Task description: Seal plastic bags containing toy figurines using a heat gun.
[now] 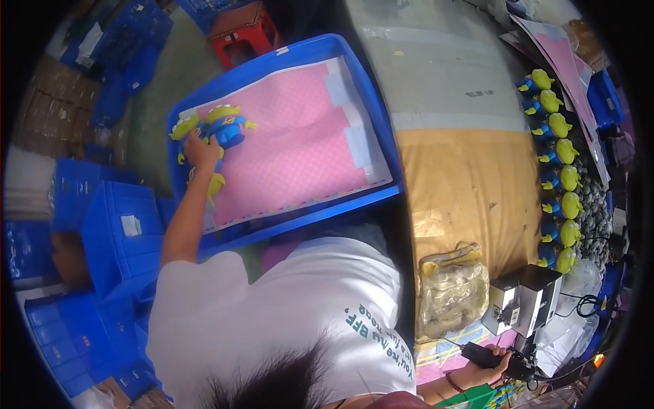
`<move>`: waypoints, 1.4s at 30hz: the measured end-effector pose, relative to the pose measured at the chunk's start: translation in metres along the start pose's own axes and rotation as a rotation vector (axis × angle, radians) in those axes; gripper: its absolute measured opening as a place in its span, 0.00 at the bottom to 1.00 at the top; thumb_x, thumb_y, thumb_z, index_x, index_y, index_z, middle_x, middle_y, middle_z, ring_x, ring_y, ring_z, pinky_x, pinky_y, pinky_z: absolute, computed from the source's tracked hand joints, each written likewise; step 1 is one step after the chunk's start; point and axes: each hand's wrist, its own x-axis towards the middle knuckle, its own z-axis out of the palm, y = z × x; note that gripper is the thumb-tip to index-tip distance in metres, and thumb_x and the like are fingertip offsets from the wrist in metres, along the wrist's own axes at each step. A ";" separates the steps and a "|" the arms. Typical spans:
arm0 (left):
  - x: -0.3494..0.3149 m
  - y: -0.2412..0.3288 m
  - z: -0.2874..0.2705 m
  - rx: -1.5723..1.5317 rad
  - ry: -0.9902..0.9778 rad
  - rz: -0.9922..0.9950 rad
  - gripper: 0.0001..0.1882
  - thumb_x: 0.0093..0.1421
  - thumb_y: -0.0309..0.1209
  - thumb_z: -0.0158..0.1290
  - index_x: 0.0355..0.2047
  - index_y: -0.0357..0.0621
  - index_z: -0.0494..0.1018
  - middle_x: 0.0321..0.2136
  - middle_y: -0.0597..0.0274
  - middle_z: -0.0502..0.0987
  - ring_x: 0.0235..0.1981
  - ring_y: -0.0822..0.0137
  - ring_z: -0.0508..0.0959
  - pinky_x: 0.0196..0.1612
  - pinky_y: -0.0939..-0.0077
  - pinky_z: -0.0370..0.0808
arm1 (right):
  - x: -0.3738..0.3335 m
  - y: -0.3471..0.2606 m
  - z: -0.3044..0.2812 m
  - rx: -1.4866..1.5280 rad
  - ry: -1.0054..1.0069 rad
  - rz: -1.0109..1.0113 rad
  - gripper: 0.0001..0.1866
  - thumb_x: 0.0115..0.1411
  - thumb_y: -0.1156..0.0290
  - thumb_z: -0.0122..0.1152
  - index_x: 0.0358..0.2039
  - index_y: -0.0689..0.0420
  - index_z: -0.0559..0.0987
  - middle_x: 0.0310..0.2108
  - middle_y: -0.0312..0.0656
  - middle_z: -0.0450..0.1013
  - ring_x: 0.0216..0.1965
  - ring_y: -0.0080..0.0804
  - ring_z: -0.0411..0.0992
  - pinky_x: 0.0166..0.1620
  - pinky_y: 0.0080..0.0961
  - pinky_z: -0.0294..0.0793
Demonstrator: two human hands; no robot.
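Note:
My left hand (202, 151) reaches into a large blue bin (306, 213) and its fingers close round a green-and-blue toy figure (215, 185). Against that hand lie another toy figure (227, 124) in a blue suit and a green toy head (184, 127). Where one figure ends and another begins is partly covered by my fingers. A pink checked sheet (293, 136) lines the bin. At the lower right, my right hand (492, 369) grips a black handheld tool (479, 354) with a thin tip pointing up and left.
A table (470, 184) covered in tan and grey runs along the right. Several toy figures (567, 177) stand in a row along its far edge. A plastic-wrapped bundle (452, 290) and an open box (524, 296) lie nearer. Blue crates (122, 232) stack up at left; a red stool (244, 34) stands behind.

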 end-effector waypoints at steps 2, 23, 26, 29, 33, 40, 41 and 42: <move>0.021 -0.002 0.016 0.046 -0.096 -0.132 0.42 0.50 0.43 0.61 0.62 0.45 0.56 0.55 0.41 0.65 0.56 0.44 0.66 0.57 0.51 0.63 | -0.001 0.001 -0.001 -0.005 -0.006 0.010 0.08 0.59 0.72 0.61 0.32 0.62 0.72 0.24 0.37 0.66 0.27 0.25 0.65 0.33 0.21 0.72; -0.041 0.223 -0.028 -2.125 -1.430 -0.439 0.34 0.58 0.46 0.52 0.61 0.46 0.58 0.59 0.53 0.63 0.61 0.52 0.63 0.59 0.42 0.61 | -0.029 -0.007 0.017 -0.110 0.011 -0.290 0.15 0.60 0.73 0.57 0.46 0.59 0.67 0.27 0.36 0.66 0.27 0.25 0.64 0.36 0.26 0.67; -0.125 0.305 -0.039 -2.175 -1.916 -0.214 0.42 0.56 0.57 0.52 0.63 0.46 0.55 0.62 0.52 0.58 0.62 0.47 0.61 0.57 0.37 0.62 | -0.021 -0.009 0.038 -0.160 -0.060 -0.409 0.17 0.57 0.76 0.57 0.46 0.60 0.66 0.26 0.38 0.66 0.25 0.27 0.65 0.34 0.27 0.68; -0.220 0.369 -0.052 -1.877 -2.524 -0.254 0.51 0.46 0.46 0.67 0.65 0.47 0.50 0.61 0.47 0.58 0.61 0.37 0.60 0.57 0.32 0.62 | -0.012 -0.020 0.056 -0.215 -0.112 -0.576 0.17 0.54 0.80 0.57 0.44 0.60 0.66 0.25 0.39 0.66 0.24 0.28 0.66 0.33 0.28 0.70; -0.326 0.421 -0.101 -1.218 -2.953 -0.454 0.52 0.44 0.43 0.67 0.64 0.42 0.51 0.58 0.44 0.62 0.59 0.40 0.65 0.57 0.46 0.69 | 0.014 -0.036 0.077 -0.379 -0.198 -0.801 0.14 0.52 0.82 0.58 0.40 0.61 0.67 0.23 0.41 0.69 0.22 0.28 0.69 0.31 0.27 0.72; -0.400 0.415 -0.107 -0.942 -2.817 -0.903 0.32 0.61 0.42 0.53 0.60 0.39 0.57 0.57 0.44 0.65 0.57 0.47 0.68 0.54 0.52 0.73 | 0.079 -0.047 0.089 -0.298 -0.176 -0.713 0.15 0.52 0.84 0.59 0.40 0.66 0.69 0.24 0.43 0.72 0.22 0.32 0.72 0.29 0.27 0.73; -0.395 0.407 -0.105 -0.906 -2.763 -0.941 0.31 0.62 0.42 0.52 0.60 0.38 0.58 0.56 0.44 0.65 0.56 0.49 0.69 0.55 0.54 0.72 | 0.087 -0.046 0.087 -0.334 -0.156 -0.694 0.14 0.52 0.84 0.59 0.40 0.67 0.70 0.24 0.43 0.72 0.22 0.32 0.72 0.29 0.27 0.73; -0.390 0.399 -0.103 -0.877 -2.705 -0.974 0.29 0.63 0.42 0.51 0.59 0.38 0.59 0.56 0.44 0.66 0.56 0.50 0.69 0.56 0.55 0.72 | 0.095 -0.043 0.086 -0.343 -0.155 -0.656 0.14 0.52 0.83 0.60 0.39 0.67 0.70 0.24 0.43 0.72 0.22 0.32 0.73 0.30 0.26 0.73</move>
